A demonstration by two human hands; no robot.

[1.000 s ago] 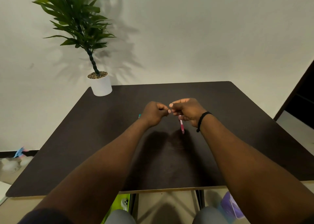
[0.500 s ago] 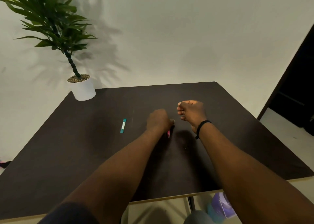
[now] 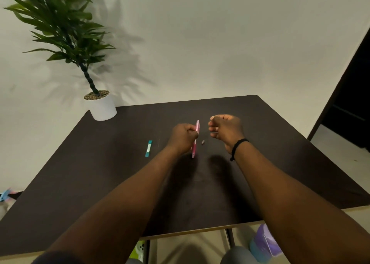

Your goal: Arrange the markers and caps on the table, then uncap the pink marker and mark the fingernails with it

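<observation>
Now pink pen [image 3: 196,138] in left hand [image 3: 183,137]

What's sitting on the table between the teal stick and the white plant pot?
Nothing: in the head view, only bare dark table lies between the teal stick and the white plant pot.

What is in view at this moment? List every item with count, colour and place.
pink pen: 1, pink, upright in the left hand's grip
teal pen-like stick: 1, teal, flat on table, left of hands
small piece: 1, greyish, on table between the hands
potted plant: 1, green in white pot, far left corner
table: 1, dark brown
wristband: 1, black, right wrist
left hand: 1, gripping pen
right hand: 1, fingers curled; contents unclear
</observation>
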